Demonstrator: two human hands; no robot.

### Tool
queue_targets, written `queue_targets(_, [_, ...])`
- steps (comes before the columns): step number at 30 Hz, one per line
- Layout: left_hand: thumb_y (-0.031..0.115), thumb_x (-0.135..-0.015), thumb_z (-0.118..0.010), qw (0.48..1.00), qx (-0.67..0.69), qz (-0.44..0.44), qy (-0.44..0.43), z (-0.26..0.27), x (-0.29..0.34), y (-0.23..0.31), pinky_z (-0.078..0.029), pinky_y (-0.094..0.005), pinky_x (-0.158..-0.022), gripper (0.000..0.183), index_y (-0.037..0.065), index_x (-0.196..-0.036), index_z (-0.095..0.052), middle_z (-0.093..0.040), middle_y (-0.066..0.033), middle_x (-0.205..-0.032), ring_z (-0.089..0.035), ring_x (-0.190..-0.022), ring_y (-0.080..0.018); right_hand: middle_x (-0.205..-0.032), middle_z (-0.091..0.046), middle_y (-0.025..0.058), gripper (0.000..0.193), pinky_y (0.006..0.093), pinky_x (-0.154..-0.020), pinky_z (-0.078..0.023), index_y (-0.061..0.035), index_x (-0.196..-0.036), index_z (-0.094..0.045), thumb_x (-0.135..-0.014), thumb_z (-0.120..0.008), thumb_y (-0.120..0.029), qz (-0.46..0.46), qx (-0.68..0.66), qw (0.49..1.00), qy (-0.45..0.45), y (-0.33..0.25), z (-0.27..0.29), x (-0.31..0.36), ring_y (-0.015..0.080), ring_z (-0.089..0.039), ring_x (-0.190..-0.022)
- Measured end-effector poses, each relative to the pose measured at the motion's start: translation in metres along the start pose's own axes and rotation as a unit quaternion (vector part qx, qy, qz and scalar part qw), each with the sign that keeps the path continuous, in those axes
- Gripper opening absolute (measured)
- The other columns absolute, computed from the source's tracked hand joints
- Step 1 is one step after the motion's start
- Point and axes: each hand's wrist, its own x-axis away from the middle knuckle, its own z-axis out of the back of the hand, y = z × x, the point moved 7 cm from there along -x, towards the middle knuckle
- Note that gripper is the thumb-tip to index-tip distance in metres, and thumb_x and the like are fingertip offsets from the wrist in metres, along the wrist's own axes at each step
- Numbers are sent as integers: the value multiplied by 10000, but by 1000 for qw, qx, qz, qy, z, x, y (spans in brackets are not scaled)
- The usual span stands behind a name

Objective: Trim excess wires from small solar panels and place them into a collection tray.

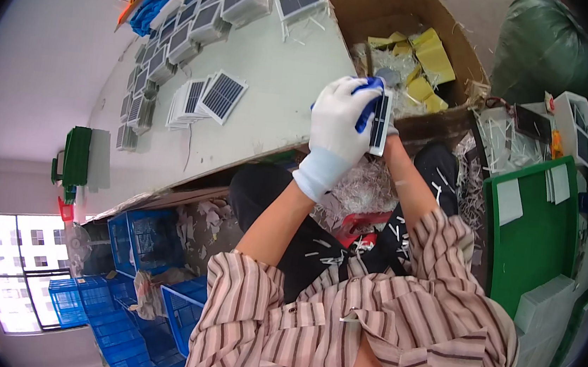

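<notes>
My left hand point(343, 114), in a white knitted glove with blue coated fingertips, is closed around a small framed solar panel point(380, 124) held on edge. My right hand point(393, 127) is mostly hidden behind that panel; only its wrist and a bit of grey glove show, so its grip cannot be made out. Just beyond the hands, a narrow brown piece point(370, 58) stands up, its kind unclear. A fan of loose solar panels point(223, 97) lies on the white table point(267, 96) to the left.
Stacked solar panels point(207, 23) line the table's far left. A cardboard box point(381, 11) with yellow scraps and white strips stands ahead. At right are a green tray point(534, 228) and a green sack point(544, 48). Blue crates point(154, 241) sit lower left; white strips lie over my legs.
</notes>
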Motion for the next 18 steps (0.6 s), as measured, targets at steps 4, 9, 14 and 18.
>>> queue_targets(4, [104,-677,-698,996,-81,46,-8,26,10,-6,-402,-427,-935,408,57,-1068,-593,-567,-126,-1092,-510,-1069,-330,-809,-624,20,173,246,-681,-495,-13,-986,-584,-864,-580,-135,-82,-114,988,-70,-81,-27,61,84,-589,-739])
queue_targets(9, [64,-704,-662,991,-120,61,-14,16,11,-2,-405,-431,-936,382,67,-1080,-590,-558,-144,-1113,-507,-1068,-347,-742,-634,15,197,230,-609,-473,-2,-892,-627,-792,-678,-163,-6,81,991,-102,-91,1,79,57,-568,-665])
queue_targets(14, [52,-705,-643,991,-116,70,-6,12,13,-13,-413,-429,-907,361,91,-1062,-598,-579,-124,-1073,-524,-1035,-336,-603,-584,33,180,254,-513,-441,-16,-758,-620,-748,-713,-170,21,158,963,-217,-110,-21,104,72,-522,-533])
queue_targets(18, [54,-681,-649,991,-125,57,1,12,12,-9,-410,-426,-897,373,76,-1049,-596,-566,-127,-1061,-516,-1030,-330,-641,-585,78,203,255,-570,-461,-23,-753,-609,-720,-748,-166,55,255,941,-216,-114,-23,153,66,-539,-582])
